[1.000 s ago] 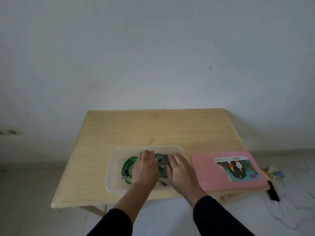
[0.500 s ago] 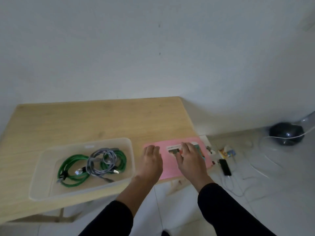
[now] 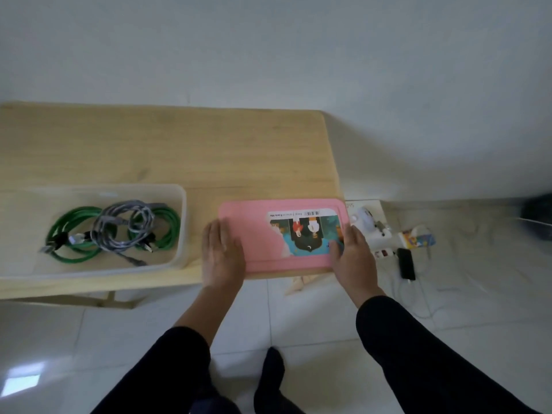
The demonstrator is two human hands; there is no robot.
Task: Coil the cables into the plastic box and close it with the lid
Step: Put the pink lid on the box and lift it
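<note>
A clear plastic box (image 3: pixel 183 222) stands open on the wooden table (image 3: pixel 179 144) at the left. Inside it lie coiled green cables (image 3: pixel 77 213) with a coiled grey braided cable (image 3: pixel 125 222) on top. To its right a pink lid (image 3: pixel 260 234) with a picture label lies flat at the table's front right corner. My left hand (image 3: pixel 222 258) rests flat on the lid's left edge, fingers extended. At the lid's right near corner is my right hand (image 3: pixel 354 258), thumb on top and fingers down around the edge.
The lid reaches the table's right and front edges. On the tiled floor beyond that corner lie a white power strip (image 3: pixel 370 228), a black device (image 3: pixel 406 262), a small colourful carton (image 3: pixel 416 239) and loose white cords. A white wall stands behind the table.
Both hands left the cables in the box and moved right to the pink lid. They have spread apart from the lid's middle to its left and right edges. The view shifted right.
</note>
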